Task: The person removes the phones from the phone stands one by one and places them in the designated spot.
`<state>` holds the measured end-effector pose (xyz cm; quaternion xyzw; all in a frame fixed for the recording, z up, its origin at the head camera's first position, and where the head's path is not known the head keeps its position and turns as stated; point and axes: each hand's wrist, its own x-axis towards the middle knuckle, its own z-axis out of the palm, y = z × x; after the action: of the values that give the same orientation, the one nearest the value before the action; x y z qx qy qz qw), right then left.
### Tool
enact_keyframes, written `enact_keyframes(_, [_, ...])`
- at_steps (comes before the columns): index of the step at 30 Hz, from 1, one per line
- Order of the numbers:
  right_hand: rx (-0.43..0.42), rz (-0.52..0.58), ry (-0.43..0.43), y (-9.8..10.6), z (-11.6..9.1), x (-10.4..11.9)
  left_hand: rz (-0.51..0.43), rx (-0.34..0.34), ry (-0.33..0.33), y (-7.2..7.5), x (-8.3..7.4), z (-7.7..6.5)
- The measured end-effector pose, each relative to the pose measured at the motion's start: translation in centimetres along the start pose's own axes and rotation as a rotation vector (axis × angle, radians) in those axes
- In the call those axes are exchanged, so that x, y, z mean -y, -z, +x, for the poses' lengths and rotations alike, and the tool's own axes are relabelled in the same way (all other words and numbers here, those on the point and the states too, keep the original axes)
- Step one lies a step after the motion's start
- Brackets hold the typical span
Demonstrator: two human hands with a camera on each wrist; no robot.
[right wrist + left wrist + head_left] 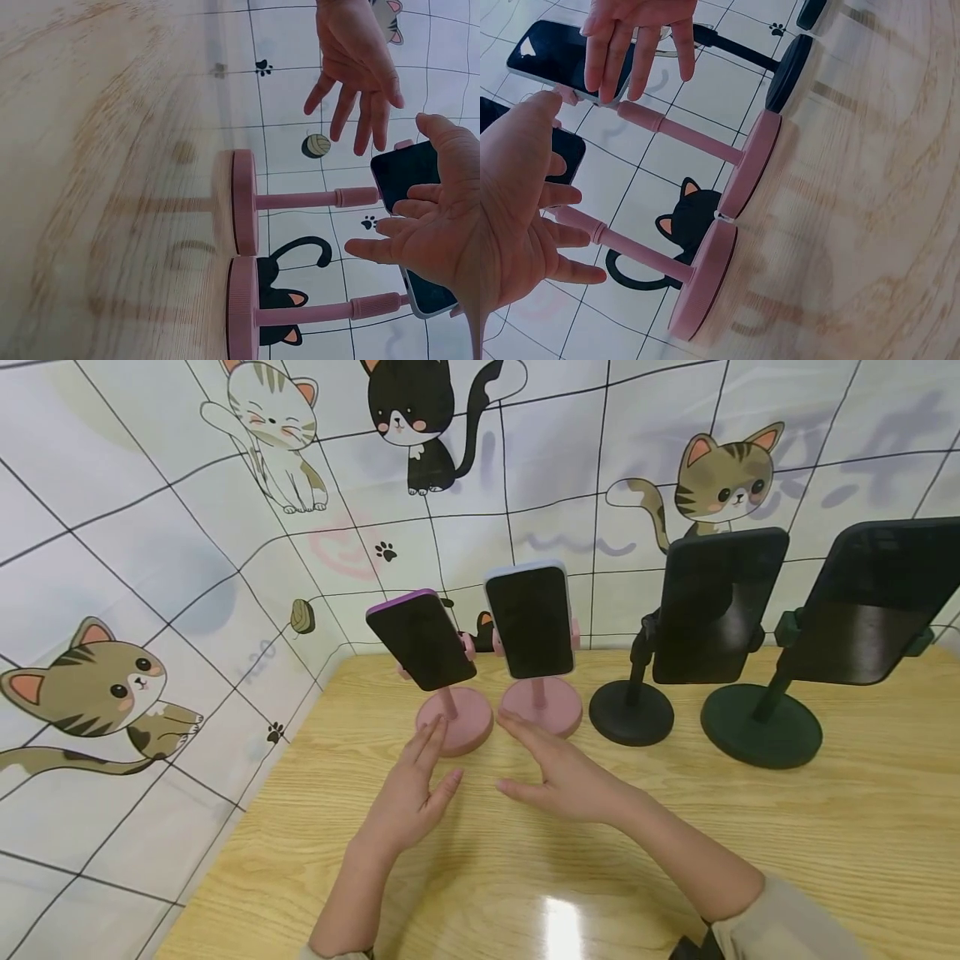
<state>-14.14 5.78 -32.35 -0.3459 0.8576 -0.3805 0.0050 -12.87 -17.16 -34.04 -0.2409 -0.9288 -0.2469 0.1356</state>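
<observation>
Two pink phone stands are side by side at the back of the table. The left stand bears a tilted phone with a purple edge; the right stand bears a more upright phone with a pale blue edge. My left hand is spread before the left base, its fingertips overlapping it in the head view. My right hand reaches in from the right, fingertips at the second base's front edge in that view. Both wrist views show the palms facing each other, fingers extended, holding nothing.
Right of these, a black stand carries a dark tablet-like device. Farther right, a dark green stand bears another large dark device. A cat-print cloth hangs behind and left of the wooden table.
</observation>
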Motion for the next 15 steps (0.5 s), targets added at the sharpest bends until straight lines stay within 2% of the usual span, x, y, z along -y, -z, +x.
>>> enact_keyframes(6, [-0.021,0.031,-0.005,-0.1,0.7,0.1,-0.05,-0.042,0.033,0.3,0.2,0.0])
enact_keyframes(15, [-0.054,0.054,0.007,-0.4,1.7,0.2,-0.063,-0.102,0.02,0.5,0.2,0.3])
